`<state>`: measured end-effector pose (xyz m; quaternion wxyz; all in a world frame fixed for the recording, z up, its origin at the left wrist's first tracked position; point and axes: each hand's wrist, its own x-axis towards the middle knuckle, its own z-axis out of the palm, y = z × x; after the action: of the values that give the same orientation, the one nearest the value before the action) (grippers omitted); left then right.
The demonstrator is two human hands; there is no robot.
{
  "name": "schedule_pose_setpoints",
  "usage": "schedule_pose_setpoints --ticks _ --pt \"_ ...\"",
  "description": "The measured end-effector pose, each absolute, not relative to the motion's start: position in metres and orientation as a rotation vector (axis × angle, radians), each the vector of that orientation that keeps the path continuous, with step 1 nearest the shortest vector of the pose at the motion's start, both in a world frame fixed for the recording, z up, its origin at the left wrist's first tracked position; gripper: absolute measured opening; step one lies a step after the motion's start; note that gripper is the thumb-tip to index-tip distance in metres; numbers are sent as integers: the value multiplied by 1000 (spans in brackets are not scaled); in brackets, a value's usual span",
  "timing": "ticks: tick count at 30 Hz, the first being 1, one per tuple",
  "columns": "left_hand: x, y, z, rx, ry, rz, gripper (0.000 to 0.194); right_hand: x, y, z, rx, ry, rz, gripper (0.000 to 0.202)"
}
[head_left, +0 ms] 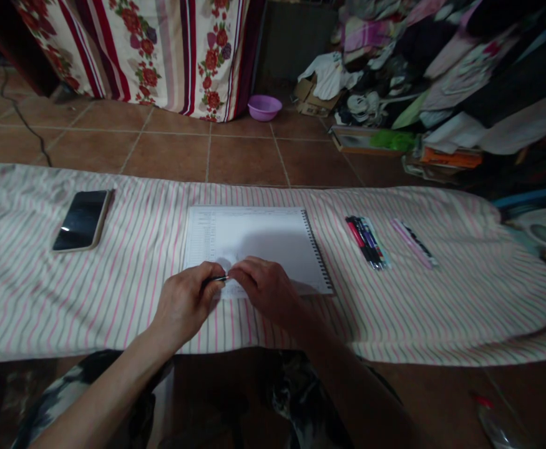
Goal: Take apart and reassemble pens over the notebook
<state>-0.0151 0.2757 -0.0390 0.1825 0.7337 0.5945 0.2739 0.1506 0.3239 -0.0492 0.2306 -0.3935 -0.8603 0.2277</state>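
Note:
Over the near edge of a spiral notebook (pixel 263 240), my left hand (pixel 186 299) is closed around a slim dark pen (pixel 218 278). The pen's pale end points right, towards my right hand (pixel 266 284). Thumb and fingers of my right hand are pinched together at that end; what exactly they cover is hidden. The notebook lies open with its coil on the right, and its page has printed lines along the left and top. A shadow falls across the page's middle.
A striped cloth (pixel 136 268) covers the table. A phone (pixel 82 219) lies at left. Several pens (pixel 366 242) lie right of the notebook, with a pink pen (pixel 413 242) beyond. On the floor behind are a purple basin (pixel 264 108) and a cardboard box (pixel 311 96) among piled clothes.

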Motion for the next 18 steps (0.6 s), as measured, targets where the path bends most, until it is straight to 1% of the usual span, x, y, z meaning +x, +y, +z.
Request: schedule_pose_setpoints --ticks 4,7,9,12,18 --pt "-16 275 -43 2217 1616 896 17 149 324 -48 -1158 -2341 681 31" --pt "-16 276 -45 2277 1583 966 20 148 324 -44 -1164 -2261 848 26" --pt "-16 276 -45 2286 1578 957 20 147 324 -42 -1188 -2197 958 25" --pt "-16 277 -46 2281 1605 922 23 147 324 -39 -1233 -2135 1059 31" --pt "-15 276 -50 2219 1598 865 26 145 323 -42 -1270 -2032 1162 31"
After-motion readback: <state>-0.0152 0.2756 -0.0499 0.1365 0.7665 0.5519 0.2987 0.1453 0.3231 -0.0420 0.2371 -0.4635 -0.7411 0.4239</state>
